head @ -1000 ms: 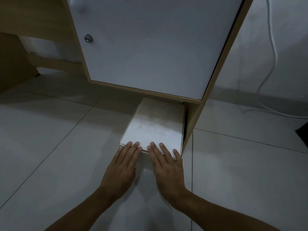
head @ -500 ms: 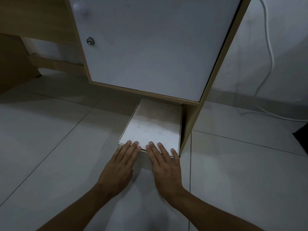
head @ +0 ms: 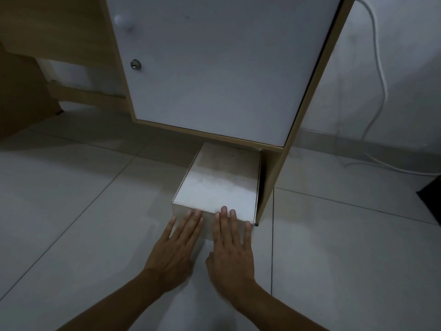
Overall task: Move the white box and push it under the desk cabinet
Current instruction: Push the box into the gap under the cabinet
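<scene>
The white box [head: 220,182] lies flat on the tiled floor, its far end in the gap below the desk cabinet [head: 214,68], tight against the cabinet's wooden side panel [head: 272,177] on the right. My left hand [head: 175,247] and my right hand [head: 232,244] rest side by side, fingers flat and stretched out, pressing against the box's near face. Fingertips reach the box's top front edge. Neither hand grips anything.
The cabinet has a white door with a round knob [head: 123,20] and a keyhole lock [head: 135,65]. A white cable [head: 379,75] hangs down the wall and runs along the floor at right. A dark object [head: 432,194] sits at the right edge.
The hands have stayed pressed on the box's near end. The box's near face now shows more, and the view has shifted slightly; little further travel under the cabinet is visible.
</scene>
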